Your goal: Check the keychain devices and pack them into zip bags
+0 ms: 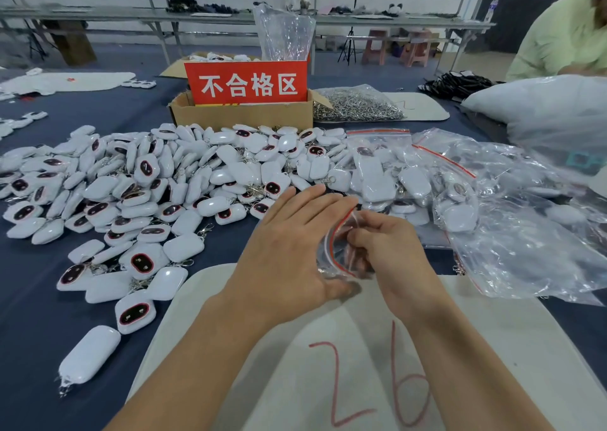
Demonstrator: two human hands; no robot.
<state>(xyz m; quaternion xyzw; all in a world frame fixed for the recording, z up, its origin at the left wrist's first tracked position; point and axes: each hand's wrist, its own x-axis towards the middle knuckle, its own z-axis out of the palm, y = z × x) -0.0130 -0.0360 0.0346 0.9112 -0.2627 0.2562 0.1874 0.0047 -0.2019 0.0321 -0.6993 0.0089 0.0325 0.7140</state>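
On the blue tabletop [33, 299]: heaped white rounded plastic keychain devices [164, 184], brown cardboard box [243, 115] behind. My right fingers [371, 223] pinch a clear red-striped zip bag [338, 250]; left fingers [305, 200] straight.

Open mat [492, 332] near; keychain heap [184, 181] L/ahead, bagged pile [492, 200] R, carton [243, 115] behind.

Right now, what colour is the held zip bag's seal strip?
Red; the zip bag shows best in the head view.

Bright even light, soft shadows; edges warped, right blurred.
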